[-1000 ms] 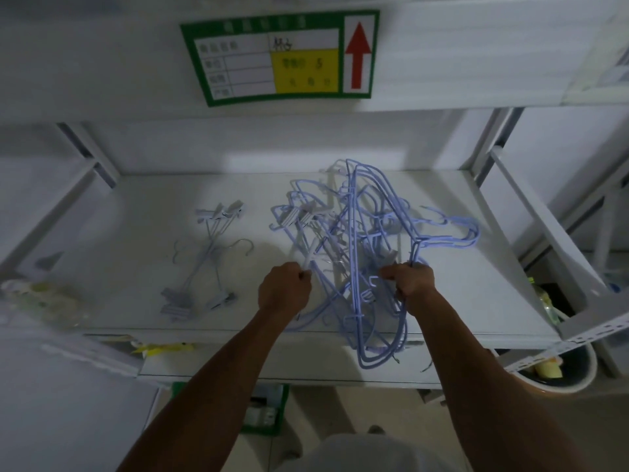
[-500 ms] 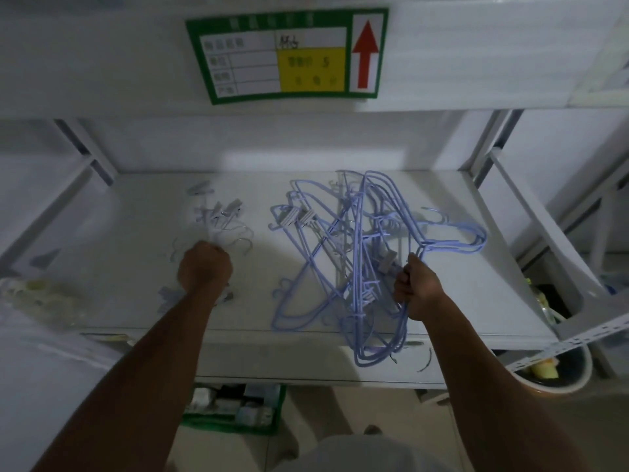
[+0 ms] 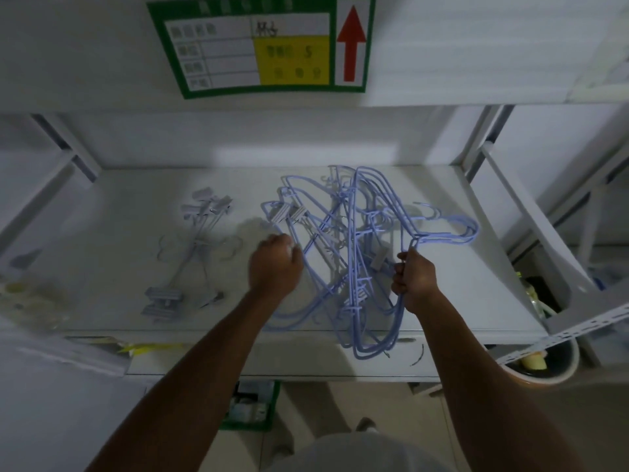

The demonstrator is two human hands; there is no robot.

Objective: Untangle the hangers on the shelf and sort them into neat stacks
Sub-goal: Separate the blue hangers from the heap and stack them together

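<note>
Head cam looks down at a white shelf [image 3: 102, 267] in pretty dim light. Most of the hangers are one big purple tangle [image 3: 354, 240] sitting right of center, wires crossing every which way, a few clip bars mixed in, and the bottom loops hang out past the front lip of the shelf. The hooks stick out toward the right side. The right hand [image 3: 413, 281] is closed in a fist around a bundle of wires on the right edge of the tangle, where the necks come together. The left hand [image 3: 275, 264] is curled at the tangle's left edge, knuckles up, right against the wires; can't tell whether it's actually got one pinched, since the fingers are tucked under. Off to the left, well apart from the mess, lies a small stack of clip hangers [image 3: 194, 257], grey-looking in this light, clips at both ends and hooks poking out sideways. Up above, on the front of the next shelf, there's a green label [image 3: 262, 46] with a yellow box and a red arrow pointing up. A bucket [image 3: 544, 366] sits low down on the right.
</note>
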